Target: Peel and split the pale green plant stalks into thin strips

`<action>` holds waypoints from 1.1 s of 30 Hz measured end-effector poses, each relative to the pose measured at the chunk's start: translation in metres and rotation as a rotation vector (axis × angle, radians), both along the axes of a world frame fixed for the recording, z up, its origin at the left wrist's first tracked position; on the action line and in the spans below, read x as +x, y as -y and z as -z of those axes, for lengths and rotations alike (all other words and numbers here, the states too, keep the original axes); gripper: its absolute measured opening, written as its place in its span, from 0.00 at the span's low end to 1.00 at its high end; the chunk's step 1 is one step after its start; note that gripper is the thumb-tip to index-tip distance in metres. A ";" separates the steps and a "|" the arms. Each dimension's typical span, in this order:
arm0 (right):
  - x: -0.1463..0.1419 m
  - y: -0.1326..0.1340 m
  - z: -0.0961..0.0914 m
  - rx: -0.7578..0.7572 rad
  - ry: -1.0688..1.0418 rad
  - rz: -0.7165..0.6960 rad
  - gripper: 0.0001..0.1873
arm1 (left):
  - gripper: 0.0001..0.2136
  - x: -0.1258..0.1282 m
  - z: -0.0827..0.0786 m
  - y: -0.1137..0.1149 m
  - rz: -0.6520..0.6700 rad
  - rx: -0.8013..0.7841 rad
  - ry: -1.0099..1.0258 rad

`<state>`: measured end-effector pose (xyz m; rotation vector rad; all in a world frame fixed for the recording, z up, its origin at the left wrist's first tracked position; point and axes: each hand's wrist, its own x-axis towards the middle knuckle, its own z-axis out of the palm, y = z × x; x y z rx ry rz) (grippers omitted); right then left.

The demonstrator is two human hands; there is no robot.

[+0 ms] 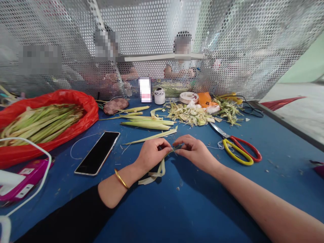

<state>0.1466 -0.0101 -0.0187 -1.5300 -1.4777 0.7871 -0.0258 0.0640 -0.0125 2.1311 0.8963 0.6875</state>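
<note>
My left hand [153, 154], with a gold bangle at the wrist, pinches a pale green leaf strip [161, 169] between thumb and fingers. The strip hangs in a loop and trails onto the blue table. Close to its pinched end is my right hand [193, 151], with its fingers curled and the thumb near the forefinger; whatever it grips is too fine to make out. White thread [215, 147] shows beyond the right hand, beside scissors [236, 147] with one red and one yellow handle. Long leaf pieces [146, 125] lie just past both hands.
A red plastic bag [88, 108] full of leaves stands at left, near a dark phone [98, 153] and purple power strip [31, 179]. Leaf scraps [189, 114], a tape roll [188, 97] and a thread spool [159, 97] line the back. Behind the perforated metal screen [152, 30] people sit.
</note>
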 end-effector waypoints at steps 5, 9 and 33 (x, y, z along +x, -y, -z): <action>-0.005 0.002 0.004 0.163 0.189 -0.014 0.06 | 0.05 0.000 -0.001 0.000 0.005 0.000 -0.018; -0.006 0.004 0.003 0.089 0.342 0.013 0.04 | 0.05 0.000 -0.002 0.000 -0.003 0.000 -0.021; -0.005 0.002 0.003 0.031 -0.006 0.040 0.05 | 0.06 0.000 -0.004 -0.003 0.044 -0.067 -0.010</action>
